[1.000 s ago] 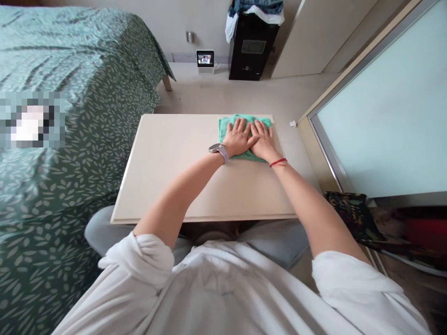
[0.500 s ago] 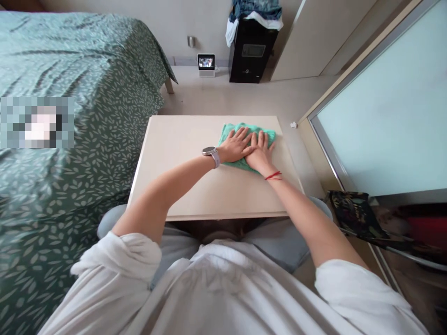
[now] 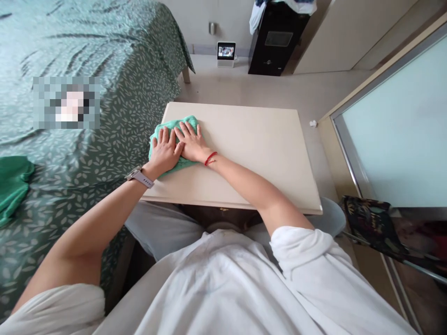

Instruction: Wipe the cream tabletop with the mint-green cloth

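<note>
A folded green cloth [image 3: 188, 122] lies at the left end of a cream tabletop [image 3: 254, 144], slightly over its left edge. My left hand [image 3: 165, 150] rests flat on the cloth's left part, fingers spread, with a watch on the wrist. Beside it my right hand [image 3: 190, 142] presses flat on the cloth's right part, fingers apart, a red string on the wrist. The thumb of my left hand touches the right hand. Neither hand grips the cloth.
A bed with a leaf-patterned sheet [image 3: 122, 93] stands left, with another green cloth [image 3: 14, 186] on it. Behind the table are a small screen device [image 3: 226, 53] and a black cabinet [image 3: 275, 44]. A frosted panel [image 3: 401, 121] is at the right.
Both hands and the green cloth have moved from the table's right side to its left end. The view has shifted left, and the second green cloth now shows on the bed.
</note>
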The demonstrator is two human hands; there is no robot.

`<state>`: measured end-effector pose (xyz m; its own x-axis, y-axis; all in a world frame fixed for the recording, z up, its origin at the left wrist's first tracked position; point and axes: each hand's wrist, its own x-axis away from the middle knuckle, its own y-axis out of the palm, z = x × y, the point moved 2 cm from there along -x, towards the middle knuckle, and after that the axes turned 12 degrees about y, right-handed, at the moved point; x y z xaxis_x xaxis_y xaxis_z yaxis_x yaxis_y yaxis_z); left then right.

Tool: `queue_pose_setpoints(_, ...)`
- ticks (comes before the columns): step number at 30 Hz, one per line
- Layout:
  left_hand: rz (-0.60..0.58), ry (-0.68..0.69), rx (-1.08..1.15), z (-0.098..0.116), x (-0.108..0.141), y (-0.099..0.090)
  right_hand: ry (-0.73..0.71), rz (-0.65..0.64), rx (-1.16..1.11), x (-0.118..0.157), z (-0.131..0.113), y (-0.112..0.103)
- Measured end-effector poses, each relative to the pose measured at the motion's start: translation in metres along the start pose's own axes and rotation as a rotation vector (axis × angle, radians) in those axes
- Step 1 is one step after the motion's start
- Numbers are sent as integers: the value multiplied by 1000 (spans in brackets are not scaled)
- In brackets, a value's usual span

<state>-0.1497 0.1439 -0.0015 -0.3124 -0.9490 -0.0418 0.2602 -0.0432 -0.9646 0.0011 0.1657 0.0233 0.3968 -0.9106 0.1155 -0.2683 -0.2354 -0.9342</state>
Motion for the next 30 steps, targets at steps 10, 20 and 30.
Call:
queue_pose_setpoints(10, -25, 55, -1, 127, -50, 32, 91, -7, 8, 40, 112, -24)
queue_pose_setpoints(20, -105, 504, 62, 323, -130, 91, 620, 224, 109, 158, 303, -46)
queue_pose_setpoints(30, -214, 760, 35, 317, -93, 86, 767, 328, 153, 204, 279, -18)
